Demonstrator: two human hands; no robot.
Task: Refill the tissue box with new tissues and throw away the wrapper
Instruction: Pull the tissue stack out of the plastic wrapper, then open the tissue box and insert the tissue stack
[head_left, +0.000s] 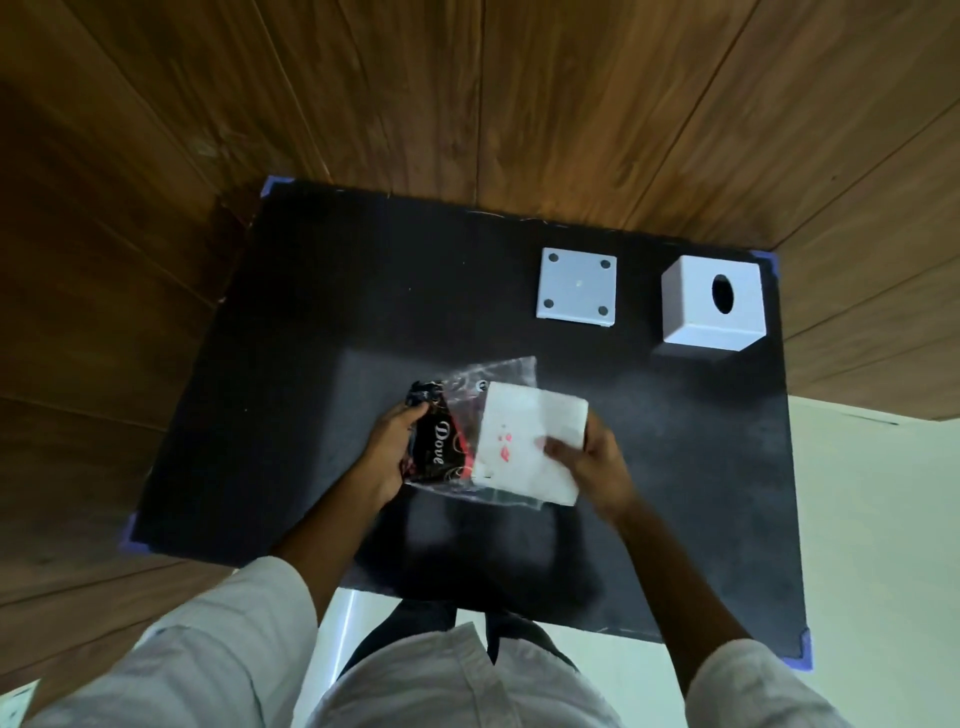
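Observation:
Above the middle of the black table (291, 364), my left hand (387, 452) grips the dark printed end of a plastic wrapper (441, 447) whose other part is clear. My right hand (597, 462) holds a white stack of tissues (530, 441) that sticks partly out of the wrapper's clear part. At the back right stands the white cube tissue box (711, 306) with its oval hole facing up. To the left of the box lies its flat white base plate (576, 287), showing round pads at its corners.
Wooden wall panels rise behind and to the left of the table. Blue tape marks the table corners (272, 184). A pale floor shows at the right and beneath me. My light trousers fill the bottom of the view.

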